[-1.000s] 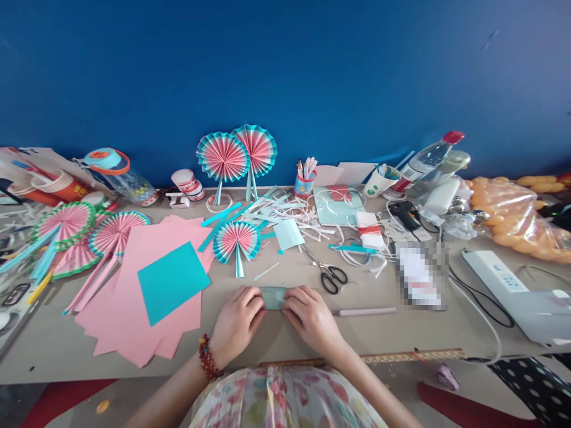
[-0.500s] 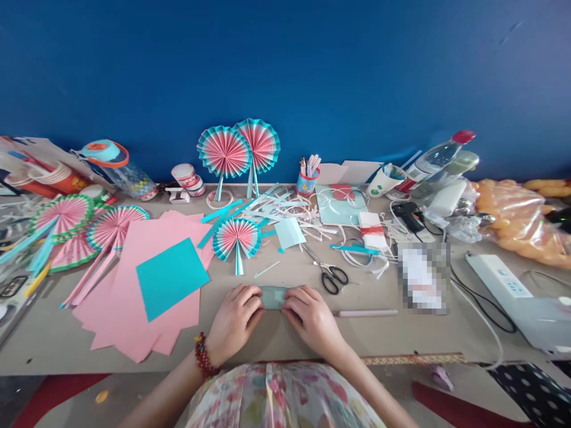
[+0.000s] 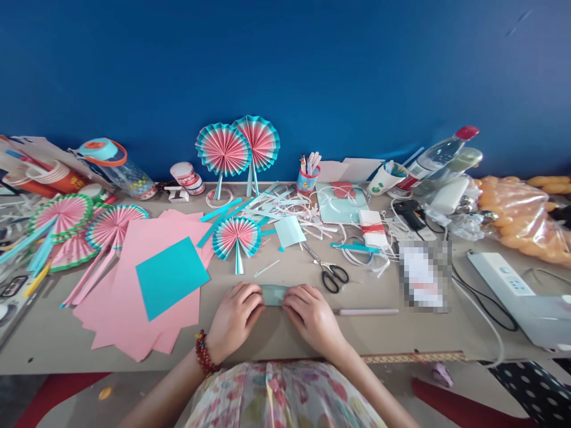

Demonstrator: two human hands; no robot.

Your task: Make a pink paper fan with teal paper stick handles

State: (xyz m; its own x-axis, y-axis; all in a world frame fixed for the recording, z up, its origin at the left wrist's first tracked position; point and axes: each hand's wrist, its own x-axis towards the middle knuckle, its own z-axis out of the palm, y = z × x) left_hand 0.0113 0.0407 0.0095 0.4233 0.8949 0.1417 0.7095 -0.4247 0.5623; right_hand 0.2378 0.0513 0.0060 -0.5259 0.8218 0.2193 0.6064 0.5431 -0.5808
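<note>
Between my two hands, a narrow pale blue-green strip of folded paper (image 3: 273, 295) lies close to the table's front. My left hand (image 3: 237, 318) grips its left end with curled fingers, and my right hand (image 3: 313, 318) grips the right end the same way. Both ends of the strip are hidden under my fingers. Right of my right hand lies a pale pink stick-like roll (image 3: 368, 312). Black-handled scissors (image 3: 333, 278) rest just beyond it. A small pink and blue pleated paper fan (image 3: 237, 239) lies beyond my hands.
To the left, a teal square sheet (image 3: 172, 278) lies on fanned pink sheets (image 3: 104, 321). Two larger fans (image 3: 223, 150) lean against the blue wall. Paper scraps (image 3: 285, 205) are heaped mid-table. A bottle (image 3: 435, 161), a glue gun (image 3: 409, 215) and a power strip (image 3: 504, 273) stand or lie right.
Both hands keep their hold on the paper strip in nearly the same place. The view has shifted very slightly; nothing else visibly moved.
</note>
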